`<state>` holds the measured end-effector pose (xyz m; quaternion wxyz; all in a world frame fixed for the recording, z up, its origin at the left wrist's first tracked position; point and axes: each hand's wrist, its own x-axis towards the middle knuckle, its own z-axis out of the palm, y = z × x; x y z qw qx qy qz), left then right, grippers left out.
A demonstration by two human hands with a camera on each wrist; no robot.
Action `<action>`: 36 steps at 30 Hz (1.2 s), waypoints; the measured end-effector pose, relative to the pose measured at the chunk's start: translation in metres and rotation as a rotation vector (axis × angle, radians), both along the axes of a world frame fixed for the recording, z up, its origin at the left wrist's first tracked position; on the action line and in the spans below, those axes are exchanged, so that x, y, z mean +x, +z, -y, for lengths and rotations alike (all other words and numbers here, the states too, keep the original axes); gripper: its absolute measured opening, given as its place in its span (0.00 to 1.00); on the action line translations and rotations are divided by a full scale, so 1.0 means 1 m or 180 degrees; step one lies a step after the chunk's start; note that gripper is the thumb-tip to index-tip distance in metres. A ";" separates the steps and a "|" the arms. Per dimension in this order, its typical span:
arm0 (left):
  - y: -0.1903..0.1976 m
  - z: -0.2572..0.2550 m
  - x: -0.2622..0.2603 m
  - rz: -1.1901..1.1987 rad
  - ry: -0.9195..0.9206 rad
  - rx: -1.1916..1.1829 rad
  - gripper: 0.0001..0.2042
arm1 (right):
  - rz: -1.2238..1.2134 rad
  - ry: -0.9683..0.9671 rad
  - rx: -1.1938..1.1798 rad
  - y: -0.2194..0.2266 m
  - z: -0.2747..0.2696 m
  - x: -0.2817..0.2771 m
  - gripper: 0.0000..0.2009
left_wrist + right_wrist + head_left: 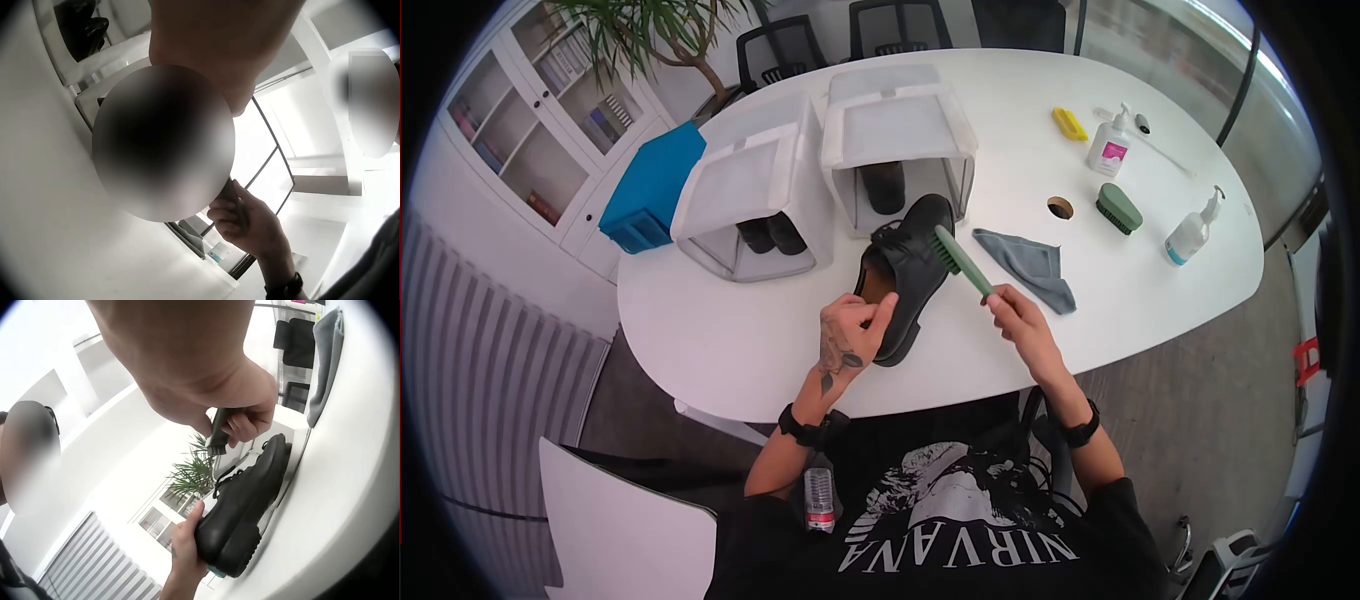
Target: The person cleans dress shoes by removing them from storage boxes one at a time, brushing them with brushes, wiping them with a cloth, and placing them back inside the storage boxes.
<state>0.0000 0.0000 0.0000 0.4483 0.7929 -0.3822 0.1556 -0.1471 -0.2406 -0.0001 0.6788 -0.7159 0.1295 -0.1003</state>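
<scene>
A black lace-up leather shoe (918, 275) is tilted over the near part of the white table, its toe pointing away from me. My left hand (847, 335) grips it at the heel opening, fingers inside and thumb over the rim. A green long-handled brush (966, 266) is in my right hand (1025, 328), pinched near the handle's end. Its bristles overlap the shoe's side by the toe in the head view. From the right wrist, the shoe (240, 503) shows side-on, with the left hand (185, 545) at its heel. A blurred disc hides the shoe in the left wrist view.
Two clear-fronted boxes (900, 130) holding dark shoes stand at the back left, beside a blue box (655, 185). Rightward lie a grey cloth (1030, 265), a green scrub brush (1118, 208), a yellow brush (1069, 124), a pump bottle (1110, 145) and a spray bottle (1192, 235).
</scene>
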 end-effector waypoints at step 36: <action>0.005 -0.012 -0.060 -0.1187 -0.0090 -0.2155 0.28 | -0.0725 0.1588 0.0472 0.017 -0.063 -0.060 0.21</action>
